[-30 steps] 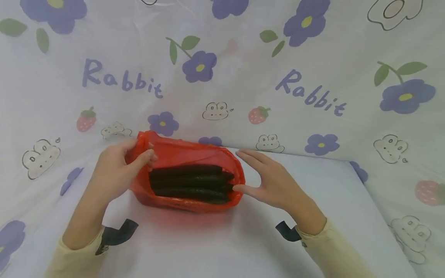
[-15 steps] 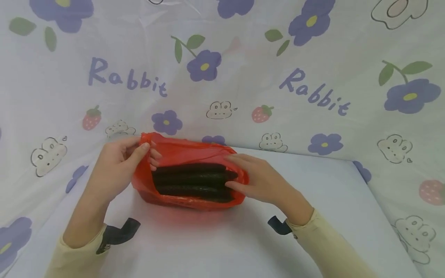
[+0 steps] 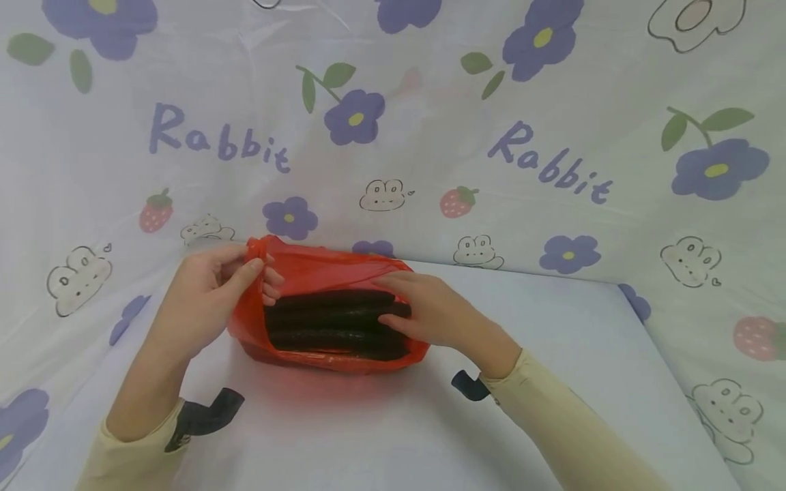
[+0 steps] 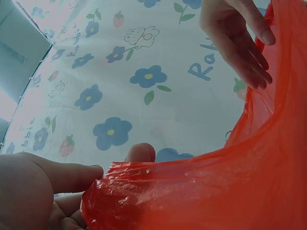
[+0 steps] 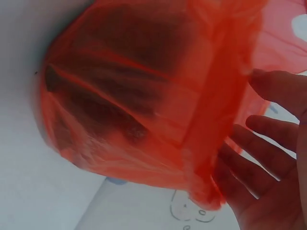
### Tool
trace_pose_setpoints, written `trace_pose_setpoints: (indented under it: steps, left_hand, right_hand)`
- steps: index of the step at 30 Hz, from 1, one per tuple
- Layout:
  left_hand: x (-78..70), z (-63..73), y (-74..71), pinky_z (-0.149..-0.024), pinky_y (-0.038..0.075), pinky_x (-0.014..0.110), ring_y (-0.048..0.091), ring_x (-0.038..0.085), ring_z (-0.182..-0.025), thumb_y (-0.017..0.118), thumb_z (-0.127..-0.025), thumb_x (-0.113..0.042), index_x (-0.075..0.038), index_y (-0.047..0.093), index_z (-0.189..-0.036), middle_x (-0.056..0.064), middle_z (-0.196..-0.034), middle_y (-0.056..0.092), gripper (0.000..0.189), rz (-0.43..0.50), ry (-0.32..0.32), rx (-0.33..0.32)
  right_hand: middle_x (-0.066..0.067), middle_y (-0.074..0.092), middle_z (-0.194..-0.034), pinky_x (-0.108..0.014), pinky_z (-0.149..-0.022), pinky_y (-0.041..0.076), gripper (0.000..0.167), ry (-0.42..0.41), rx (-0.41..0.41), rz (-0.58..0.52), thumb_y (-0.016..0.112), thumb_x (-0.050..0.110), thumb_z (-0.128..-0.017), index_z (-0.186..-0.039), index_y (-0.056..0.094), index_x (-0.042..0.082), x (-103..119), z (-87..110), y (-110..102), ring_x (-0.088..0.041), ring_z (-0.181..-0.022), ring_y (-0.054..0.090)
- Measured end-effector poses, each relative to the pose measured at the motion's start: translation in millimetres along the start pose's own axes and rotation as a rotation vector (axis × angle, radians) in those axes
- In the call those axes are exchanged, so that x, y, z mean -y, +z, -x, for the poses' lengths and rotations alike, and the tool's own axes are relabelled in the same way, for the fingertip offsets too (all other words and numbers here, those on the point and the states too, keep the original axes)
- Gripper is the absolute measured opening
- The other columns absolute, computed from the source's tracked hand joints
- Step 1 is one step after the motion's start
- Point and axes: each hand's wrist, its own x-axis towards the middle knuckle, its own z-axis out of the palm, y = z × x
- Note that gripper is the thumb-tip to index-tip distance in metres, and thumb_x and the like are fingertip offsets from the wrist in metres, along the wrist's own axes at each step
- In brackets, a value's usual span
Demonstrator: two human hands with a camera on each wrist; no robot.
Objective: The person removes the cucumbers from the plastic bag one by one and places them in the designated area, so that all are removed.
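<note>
A red plastic bag (image 3: 316, 267) lies on the white tabletop with its mouth open toward me. Inside are several long dark green cucumbers (image 3: 331, 319), side by side. My left hand (image 3: 205, 296) pinches the bag's left rim between thumb and fingers; the left wrist view shows the thumb on the gathered plastic (image 4: 129, 191). My right hand (image 3: 439, 310) reaches over the bag's right end, fingers spread and relaxed, above the cucumbers' right ends. In the right wrist view its fingers (image 5: 254, 146) lie at the bag's rim, and cucumbers show dimly through the plastic. Whether it touches a cucumber I cannot tell.
A white tabletop (image 3: 552, 327) spreads around the bag. Behind it hangs a white cloth (image 3: 424, 136) printed with flowers, rabbits and strawberries. Dark curved pieces (image 3: 211, 412) sit at both wrists, by the cream sleeves (image 3: 138, 464).
My right hand has moved left from beside the bag's right rim to over its opening. My left hand stays at the left rim, its thumb now closer against the plastic.
</note>
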Motion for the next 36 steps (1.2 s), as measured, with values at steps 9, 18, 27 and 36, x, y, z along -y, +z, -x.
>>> trace_pose_setpoints:
  steps: [9,18,27,36]
  left_hand:
    - [2.4,0.2,-1.2,-0.085,0.060,0.020,0.077,0.023,-0.082,0.060,-0.112,-0.009,0.004,0.073,-0.115,0.015,-0.098,0.078,0.019,0.011,0.006,0.003]
    - [1.1,6.0,-1.2,-0.089,0.057,0.017,0.077,0.022,-0.083,0.059,-0.113,-0.014,0.002,0.073,-0.116,0.012,-0.099,0.078,0.022,-0.028,-0.056,0.029]
    - [0.6,1.5,1.9,-0.087,0.060,0.020,0.079,0.022,-0.082,0.060,-0.113,-0.011,0.005,0.073,-0.114,0.013,-0.097,0.078,0.021,-0.007,-0.035,0.030]
    - [2.5,-2.9,5.4,-0.086,0.061,0.023,0.079,0.023,-0.082,0.059,-0.113,-0.011,0.006,0.071,-0.119,0.014,-0.096,0.078,0.022,0.003,-0.036,0.055]
  right_hand:
    - [-0.005,0.067,-0.143,-0.041,-0.116,0.048,0.058,0.030,0.098,0.035,0.082,0.024,-0.099,-0.152,0.062,0.011,1.1,-19.7,11.2,-0.022,-0.135,0.060]
    - [-0.007,0.067,-0.143,-0.044,-0.118,0.046,0.058,0.064,0.152,0.107,0.081,0.019,-0.099,-0.152,0.062,0.008,8.3,-30.8,31.8,-0.026,-0.136,0.060]
    - [-0.010,0.071,-0.134,-0.045,-0.115,0.049,0.052,0.095,0.191,0.129,0.084,0.018,-0.097,-0.144,0.066,0.005,3.8,-36.9,42.7,-0.030,-0.132,0.062]
    - [-0.007,0.074,-0.116,-0.044,-0.105,0.056,0.034,0.090,0.142,0.216,0.084,0.018,-0.096,-0.127,0.073,0.008,-0.1,-35.4,51.6,-0.028,-0.114,0.068]
